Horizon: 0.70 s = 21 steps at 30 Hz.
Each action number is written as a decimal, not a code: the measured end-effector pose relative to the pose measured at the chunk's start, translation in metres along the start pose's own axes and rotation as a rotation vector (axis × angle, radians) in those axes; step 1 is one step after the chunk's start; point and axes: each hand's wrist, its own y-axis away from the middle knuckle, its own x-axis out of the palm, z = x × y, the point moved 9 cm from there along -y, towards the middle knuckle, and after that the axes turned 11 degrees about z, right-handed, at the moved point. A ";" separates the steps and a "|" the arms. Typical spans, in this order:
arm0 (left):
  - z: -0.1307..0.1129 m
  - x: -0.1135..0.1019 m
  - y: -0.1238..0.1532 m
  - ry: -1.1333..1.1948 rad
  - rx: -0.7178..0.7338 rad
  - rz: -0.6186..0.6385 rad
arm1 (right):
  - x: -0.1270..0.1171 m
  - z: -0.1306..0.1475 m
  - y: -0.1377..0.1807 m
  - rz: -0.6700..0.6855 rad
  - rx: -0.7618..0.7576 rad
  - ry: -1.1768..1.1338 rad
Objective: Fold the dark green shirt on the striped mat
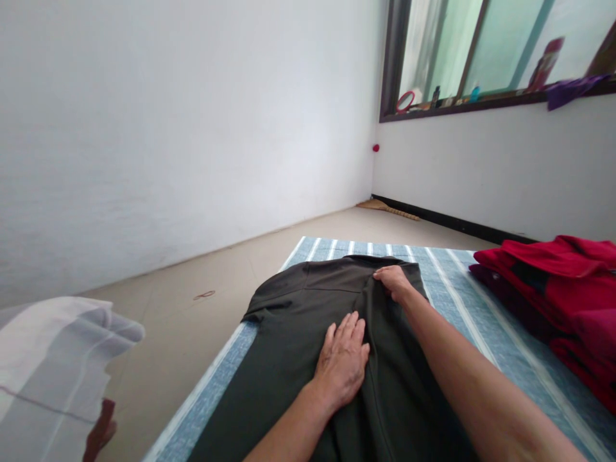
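A dark olive garment point(298, 333) lies spread flat on a blue and white striped mat point(462, 301). My left hand point(342, 359) rests flat on the middle of the garment, fingers stretched out and together. My right hand point(394, 282) reaches farther up and pinches a fold of the cloth near the collar end, fingers curled on the fabric.
A pile of red and maroon clothes point(558, 289) sits on the mat at the right. White cloth point(52, 366) lies at the lower left on the tiled floor point(192, 301). White walls meet in the far corner; a window sill point(481, 99) holds small items.
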 end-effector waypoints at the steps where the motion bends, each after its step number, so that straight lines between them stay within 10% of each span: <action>1: 0.000 0.001 0.000 -0.013 -0.002 0.002 | 0.000 0.000 0.000 -0.010 -0.008 0.005; 13: 0.001 0.002 0.001 -0.045 0.023 -0.004 | -0.035 0.019 0.033 -0.226 -0.194 0.249; 21: 0.002 0.003 -0.002 -0.032 0.052 -0.040 | -0.019 -0.016 0.124 -0.021 -0.129 0.527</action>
